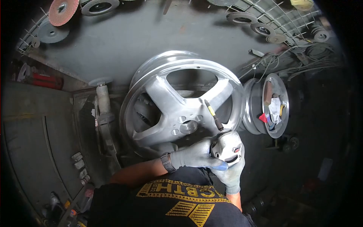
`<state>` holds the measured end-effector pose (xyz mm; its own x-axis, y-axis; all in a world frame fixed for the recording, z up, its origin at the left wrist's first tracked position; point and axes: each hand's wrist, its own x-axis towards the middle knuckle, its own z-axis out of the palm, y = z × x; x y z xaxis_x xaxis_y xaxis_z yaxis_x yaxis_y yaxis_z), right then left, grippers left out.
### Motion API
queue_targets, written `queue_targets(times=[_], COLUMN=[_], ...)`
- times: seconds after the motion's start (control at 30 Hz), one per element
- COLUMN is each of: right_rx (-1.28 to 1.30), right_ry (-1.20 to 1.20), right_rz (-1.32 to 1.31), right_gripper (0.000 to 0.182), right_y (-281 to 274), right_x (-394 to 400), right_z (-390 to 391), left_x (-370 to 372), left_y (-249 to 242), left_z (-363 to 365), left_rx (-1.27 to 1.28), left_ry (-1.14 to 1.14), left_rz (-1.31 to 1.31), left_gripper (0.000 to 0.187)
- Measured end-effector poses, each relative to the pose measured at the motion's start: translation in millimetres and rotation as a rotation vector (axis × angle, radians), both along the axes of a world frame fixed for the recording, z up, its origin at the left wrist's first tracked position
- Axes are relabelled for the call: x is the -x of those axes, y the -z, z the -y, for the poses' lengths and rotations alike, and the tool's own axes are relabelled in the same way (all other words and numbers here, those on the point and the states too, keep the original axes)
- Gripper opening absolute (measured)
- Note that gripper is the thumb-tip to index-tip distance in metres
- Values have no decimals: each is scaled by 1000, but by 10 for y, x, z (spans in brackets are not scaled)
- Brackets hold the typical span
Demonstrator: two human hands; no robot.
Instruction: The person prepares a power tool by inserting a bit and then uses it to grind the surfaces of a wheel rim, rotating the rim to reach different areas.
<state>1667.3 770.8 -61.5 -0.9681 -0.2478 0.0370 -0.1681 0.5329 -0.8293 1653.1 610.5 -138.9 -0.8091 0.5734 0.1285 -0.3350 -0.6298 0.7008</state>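
Note:
A bare metal wheel rim [166,90] with broad spokes stands upright in front of me. Both my gloved hands are at a white power tool [229,146] below the rim's lower right part. My left hand [194,153] reaches in from the left and is closed on the tool's side, a bluish fingertip showing under it. My right hand [232,174] wraps round the tool from below and the right. From the tool a thin shaft with a yellow band [211,111] points up to the left, its tip over or at a spoke near the hub.
Right of the rim, a second rim [285,113] holds a brown block, white cloth and small items. Abrasive discs [64,11] hang on wire racks at the upper left and right. Cables [270,60] hang at right. Another tool [103,99] stands at left.

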Motion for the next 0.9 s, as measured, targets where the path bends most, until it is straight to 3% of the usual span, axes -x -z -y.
queue_targets(times=[0.07,0.1,0.27,0.33,0.4,0.47,0.5,0.67,0.8,0.9], right_rx=[-22,-46,89,201,254,270,305,368,347,342], right_ry=[17,44,170,184,242,209,222,312,234,208], right_rz=[9,-20,-25,24,31,-32,-24,-37,-27,13], right_gripper=[99,100,104,106,107,98,96,90,92,94], right_y=[-24,-22,5,15,-10,-50,-79,-117,-71,-30], right_x=[-16,-31,-83,-83,-76,-36,-19,24,-42,-103], right_z=[-65,-91,-223,-251,-289,-333,-327,-282,-286,-197], left_x=[37,51,115,132,163,206,207,270,161,24], left_y=[15,-24,-173,-238,-534,-694,-522,-497,-503,-408], left_z=[-52,-87,-220,-235,-132,-63,-280,-294,-208,-159], left_rx=[259,151,186,75,73,152,-50,82,53,119], left_ry=[-22,-43,-156,-15,-31,60,-62,-35,-57,-14], left_rz=[-134,-110,-183,-50,-66,28,-11,-52,-45,141], left_gripper=[75,74,68,62,57,55,55,59,57,55])
